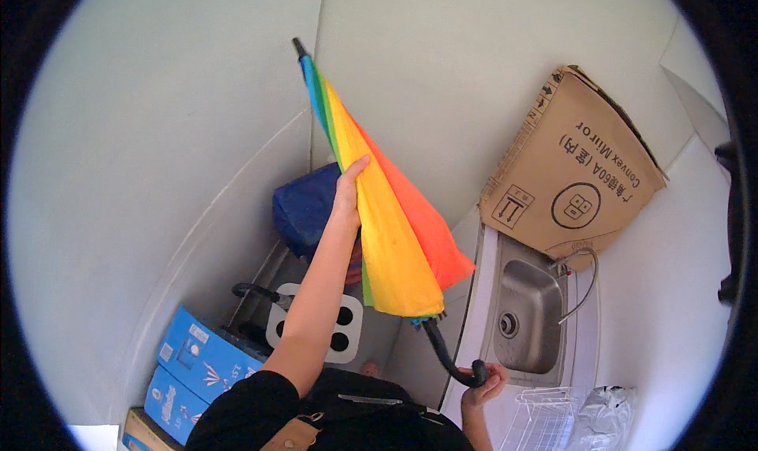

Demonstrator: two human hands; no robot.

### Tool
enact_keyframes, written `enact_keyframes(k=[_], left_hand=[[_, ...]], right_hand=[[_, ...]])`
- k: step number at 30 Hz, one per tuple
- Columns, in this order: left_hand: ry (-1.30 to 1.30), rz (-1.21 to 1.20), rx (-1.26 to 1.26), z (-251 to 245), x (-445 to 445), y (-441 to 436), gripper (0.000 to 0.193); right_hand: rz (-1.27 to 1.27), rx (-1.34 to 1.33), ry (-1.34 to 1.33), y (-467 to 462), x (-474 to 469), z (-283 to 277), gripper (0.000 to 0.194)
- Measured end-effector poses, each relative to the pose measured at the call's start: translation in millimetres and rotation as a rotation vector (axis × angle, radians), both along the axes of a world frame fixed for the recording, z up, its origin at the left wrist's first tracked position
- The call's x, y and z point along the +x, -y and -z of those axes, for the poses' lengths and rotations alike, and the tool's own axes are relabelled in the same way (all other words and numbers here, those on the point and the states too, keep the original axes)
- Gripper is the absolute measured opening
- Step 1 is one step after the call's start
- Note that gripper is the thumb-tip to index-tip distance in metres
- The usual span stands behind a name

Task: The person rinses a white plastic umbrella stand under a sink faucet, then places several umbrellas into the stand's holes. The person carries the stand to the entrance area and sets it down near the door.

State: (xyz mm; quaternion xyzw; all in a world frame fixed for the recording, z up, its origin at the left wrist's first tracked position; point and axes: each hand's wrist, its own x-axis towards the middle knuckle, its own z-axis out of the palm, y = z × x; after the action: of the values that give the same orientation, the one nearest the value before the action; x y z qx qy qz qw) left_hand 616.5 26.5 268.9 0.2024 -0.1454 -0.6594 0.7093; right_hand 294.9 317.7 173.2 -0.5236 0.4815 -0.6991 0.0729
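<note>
A furled rainbow umbrella in blue, green, yellow and orange slants across the middle of the view. Its black tip points up and left against the wall, while the black hooked handle hangs low on the right. My left hand clasps the canopy partway along, thumb on the yellow panel and the other fingers hidden behind the cloth. At the bottom, my right hand holds the curved end of the handle. The canopy's lower edge is somewhat loose and flared.
Below my left arm stands a white umbrella stand with round holes, another hooked handle beside it. A dark blue bag sits in the corner. Blue cartons are stacked left. Right are a steel sink, cardboard box and wire rack.
</note>
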Motion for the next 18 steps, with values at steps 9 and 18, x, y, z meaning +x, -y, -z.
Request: enact_keyframes(k=[9,18], left_hand=[[-0.223,0.487,-0.489,-15,-67,-51,0.050],[0.057,0.111,0.252,19,-90,9,0.044]], right_hand=[[-0.433,0.912,1.442,12,-8,56,0.019],[0.074,0.081,-0.554,-1,-9,36,0.051]])
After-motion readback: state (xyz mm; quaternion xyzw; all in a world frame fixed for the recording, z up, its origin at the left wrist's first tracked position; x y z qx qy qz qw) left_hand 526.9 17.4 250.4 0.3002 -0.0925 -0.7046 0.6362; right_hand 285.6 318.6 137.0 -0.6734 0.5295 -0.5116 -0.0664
